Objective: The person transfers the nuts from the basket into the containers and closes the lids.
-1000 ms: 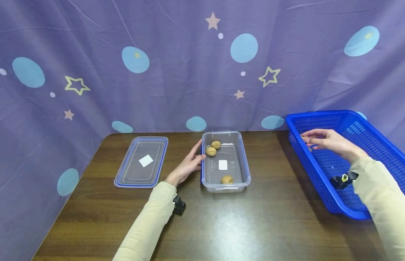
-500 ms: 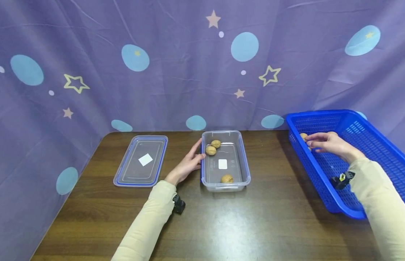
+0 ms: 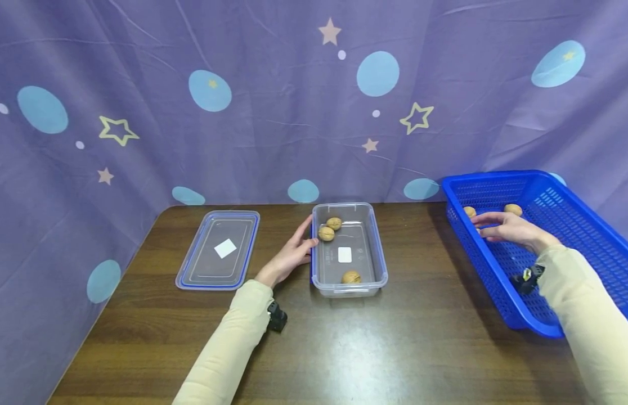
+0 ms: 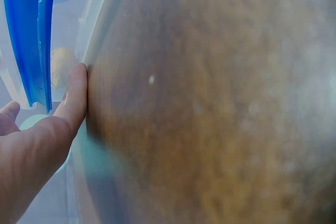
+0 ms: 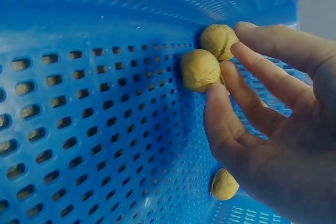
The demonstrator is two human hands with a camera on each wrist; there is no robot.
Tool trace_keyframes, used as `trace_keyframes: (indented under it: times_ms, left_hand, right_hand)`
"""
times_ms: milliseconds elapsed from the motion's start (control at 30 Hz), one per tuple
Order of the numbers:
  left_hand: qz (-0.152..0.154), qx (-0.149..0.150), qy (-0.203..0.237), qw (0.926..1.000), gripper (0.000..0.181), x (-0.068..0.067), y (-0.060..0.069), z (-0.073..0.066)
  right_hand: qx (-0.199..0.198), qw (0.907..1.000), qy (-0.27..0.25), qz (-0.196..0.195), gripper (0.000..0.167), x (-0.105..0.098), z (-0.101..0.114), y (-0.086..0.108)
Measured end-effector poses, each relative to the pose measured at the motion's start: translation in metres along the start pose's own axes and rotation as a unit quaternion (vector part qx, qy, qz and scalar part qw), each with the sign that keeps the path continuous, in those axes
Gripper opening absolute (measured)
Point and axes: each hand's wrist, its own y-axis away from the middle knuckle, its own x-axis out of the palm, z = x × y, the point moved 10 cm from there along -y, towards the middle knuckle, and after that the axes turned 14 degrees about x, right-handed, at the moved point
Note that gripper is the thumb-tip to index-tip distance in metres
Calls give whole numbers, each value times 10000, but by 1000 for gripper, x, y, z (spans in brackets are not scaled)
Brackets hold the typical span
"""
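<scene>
"What sort of place is pictured here?"

"A recording corner, by the look of it: a star-printed purple curtain hangs behind and to the left of a wood-grain table."

"What points to recording?"

"A left wrist camera and a right wrist camera, both black. Whether home, lab or studio surrounds it cannot be told."

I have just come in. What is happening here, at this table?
A person's right hand is inside a blue perforated plastic basket, right at a round brown walnut. The left hand touches the side of a clear rectangular plastic container, which holds three more walnuts. A clear, blue-edged plastic lid lies further left on the brown wooden table.
</scene>
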Motion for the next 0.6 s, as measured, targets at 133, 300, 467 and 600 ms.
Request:
trace_keyframes:
  times_ms: [133,300,467,600]
  left_hand:
    - [27,18,-47,10000,71,0,0,-2]
    - [10,-22,-2,10000,71,0,-1,0]
    - [-7,-43,64,10000,71,0,-1,0]
    - [12,-13,80,10000,71,0,0,0]
  right_hand:
    - [69,9998,142,-130,28,0,-4,-3]
    - [101,9986,415,-313,41,-2,-9,-7]
    - [225,9971,689,-209,46,0,-18,-10]
    - [242,9982,546,-84,44,3,-20,-12]
